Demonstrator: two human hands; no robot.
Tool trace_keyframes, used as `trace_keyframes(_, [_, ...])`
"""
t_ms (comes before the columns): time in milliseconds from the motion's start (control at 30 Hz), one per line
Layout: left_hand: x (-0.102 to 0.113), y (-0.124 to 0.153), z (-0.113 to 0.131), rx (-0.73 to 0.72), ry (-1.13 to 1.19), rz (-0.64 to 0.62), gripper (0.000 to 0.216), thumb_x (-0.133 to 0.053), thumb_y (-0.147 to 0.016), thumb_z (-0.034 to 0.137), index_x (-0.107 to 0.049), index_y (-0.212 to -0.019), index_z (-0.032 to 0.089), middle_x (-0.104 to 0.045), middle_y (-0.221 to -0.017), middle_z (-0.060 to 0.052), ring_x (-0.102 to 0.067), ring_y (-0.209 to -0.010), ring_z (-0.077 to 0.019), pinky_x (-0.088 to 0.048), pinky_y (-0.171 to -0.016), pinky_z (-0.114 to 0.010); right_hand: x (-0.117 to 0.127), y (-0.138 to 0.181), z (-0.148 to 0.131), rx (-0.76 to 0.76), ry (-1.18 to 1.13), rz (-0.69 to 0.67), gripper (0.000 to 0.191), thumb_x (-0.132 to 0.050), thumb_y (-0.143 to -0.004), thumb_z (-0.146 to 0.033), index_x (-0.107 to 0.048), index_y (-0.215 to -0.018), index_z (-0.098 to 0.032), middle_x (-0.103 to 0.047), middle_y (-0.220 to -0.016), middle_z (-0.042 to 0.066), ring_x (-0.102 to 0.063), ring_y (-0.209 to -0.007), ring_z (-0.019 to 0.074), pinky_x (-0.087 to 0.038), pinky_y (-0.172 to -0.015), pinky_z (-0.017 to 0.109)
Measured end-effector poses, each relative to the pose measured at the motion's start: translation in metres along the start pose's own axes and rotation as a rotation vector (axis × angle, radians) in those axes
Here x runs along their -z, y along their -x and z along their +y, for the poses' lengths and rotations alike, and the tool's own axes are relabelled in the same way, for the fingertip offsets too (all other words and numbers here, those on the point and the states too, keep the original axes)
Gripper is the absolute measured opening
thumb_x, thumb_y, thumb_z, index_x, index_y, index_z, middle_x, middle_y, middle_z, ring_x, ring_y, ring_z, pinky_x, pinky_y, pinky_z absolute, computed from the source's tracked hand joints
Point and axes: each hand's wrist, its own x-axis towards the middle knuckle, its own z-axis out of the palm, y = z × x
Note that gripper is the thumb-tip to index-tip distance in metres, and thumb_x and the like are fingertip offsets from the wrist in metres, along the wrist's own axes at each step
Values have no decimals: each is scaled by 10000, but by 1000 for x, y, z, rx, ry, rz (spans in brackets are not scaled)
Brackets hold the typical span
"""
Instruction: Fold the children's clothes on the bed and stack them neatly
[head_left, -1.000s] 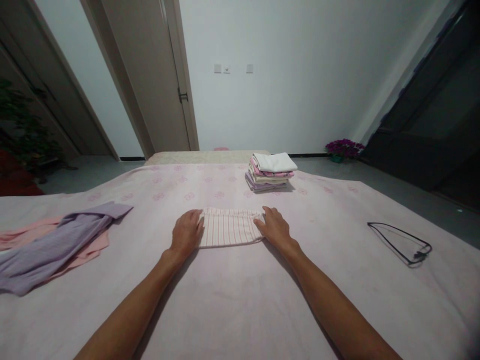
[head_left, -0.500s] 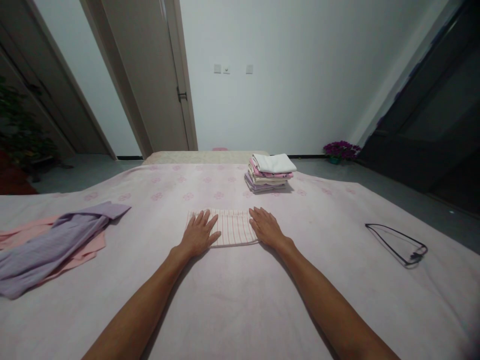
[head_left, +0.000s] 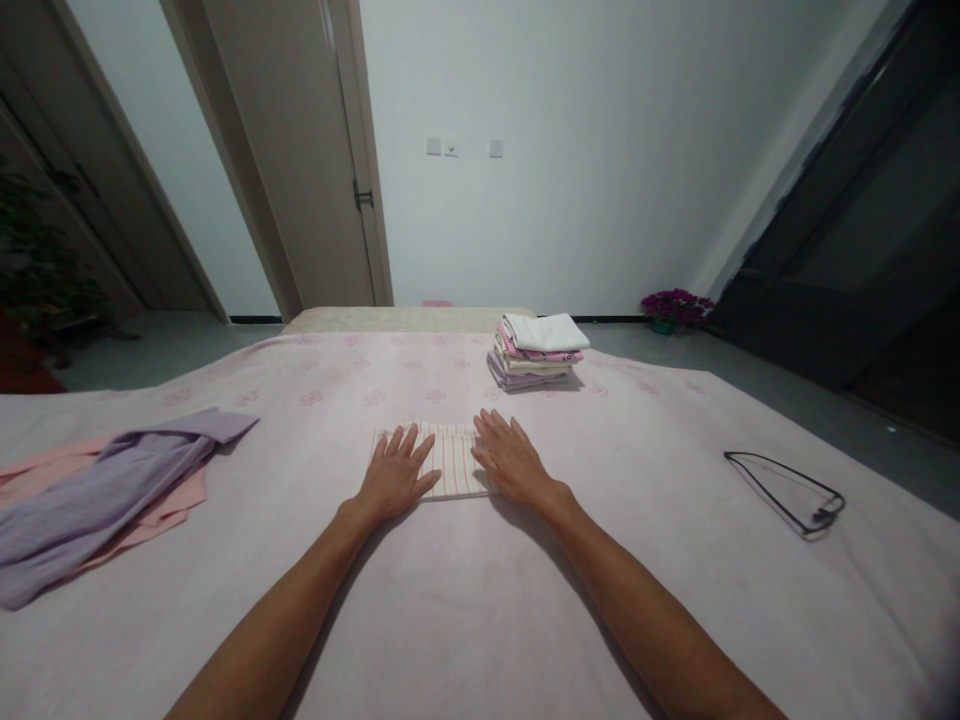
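A folded cloth with red and cream stripes (head_left: 454, 465) lies flat on the pale pink bedsheet (head_left: 465, 600) in front of me. My left hand (head_left: 396, 470) rests on its left end, fingers spread, palm down. Over the right end is my right hand (head_left: 511, 458), with its fingers stretched out; a shadow shows under the thumb side, and I cannot tell whether the palm touches the cloth. The right edge of the cloth is hidden beneath that hand.
Beyond the cloth stands a stack of folded clothes (head_left: 536, 352), white on top. At left, a lavender garment (head_left: 112, 490) lies over a pink one (head_left: 184, 500). A black wire hanger (head_left: 787, 490) lies at right. Purple flowers (head_left: 675, 305) stand on the floor by the wall.
My right hand has moved left across the striped cloth, covering more of its right end. My left hand has stayed in place. The view has shifted very slightly.
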Motion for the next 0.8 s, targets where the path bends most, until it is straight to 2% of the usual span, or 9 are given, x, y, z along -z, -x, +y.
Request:
trace_keyframes(67, [1, 1, -2, 0, 11, 0, 666, -402, -973, 594, -381, -1553, 267, -301, -1631, -152, -242, -1507, -388, -147, -1198, -570, -6, 3, -6, 11, 34, -57, 621, -347, -1028, -446, -338, -1561, -127, -274, -1636, 134, -186, -1534, 259, -56, -1247, 496])
trace_keyframes(167, [1, 3, -6, 23, 20, -8, 680, -391, -973, 605, -375, -1557, 258, -291, -1634, -158, -233, -1510, -387, -156, -1200, -545, -13, 5, 1, 6, -1, -85, 609, -356, -1026, -453, -376, -1544, -133, -324, -1616, 142, -216, -1525, 267, -56, -1242, 525])
trace_keyframes(267, [-1, 6, -13, 66, 18, -24, 688, -387, -974, 607, -367, -1561, 250, -284, -1636, -161, -219, -1518, -372, -157, -1199, -545, -14, 4, 21, -16, -178, -35, 531, -355, -1027, -394, -448, -1506, -184, -400, -1586, 102, -291, -1499, 223, -157, -1239, 472])
trace_keyframes(400, [-3, 9, -20, 109, 30, -47, 684, -359, -986, 597, -346, -1568, 237, -254, -1642, -177, -189, -1531, -349, -197, -1182, -564, -5, 4, 48, -259, -329, 171, 449, -382, -993, -295, -593, -1364, -155, -586, -1413, 137, -520, -1323, 210, -379, -1125, 376])
trace_keyframes(500, [-2, 10, -19, 118, 38, -51, 682, -344, -990, 595, -341, -1570, 235, -247, -1644, -180, -184, -1533, -341, -212, -1178, -563, 5, 8, 56, -423, -341, 224, 352, -472, -929, -255, -684, -1193, -158, -682, -1202, 110, -631, -1109, 199, -459, -991, 319])
trace_keyframes(633, [0, 10, -18, 122, 43, -53, 680, -353, -988, 590, -337, -1572, 242, -243, -1647, -174, -183, -1534, -339, -216, -1178, -566, 12, 14, 45, -443, -290, 137, 312, -534, -910, -303, -676, -1167, -200, -688, -1106, 60, -639, -982, 178, -453, -852, 274])
trace_keyframes(800, [-2, 11, -21, 115, 60, -40, 666, -374, -988, 576, -362, -1561, 236, -260, -1643, -165, -197, -1531, -336, -223, -1180, -560, 16, 17, 32, -459, -112, 15, 354, -552, -920, -332, -622, -1248, -218, -662, -1174, 72, -629, -1002, 198, -428, -805, 289])
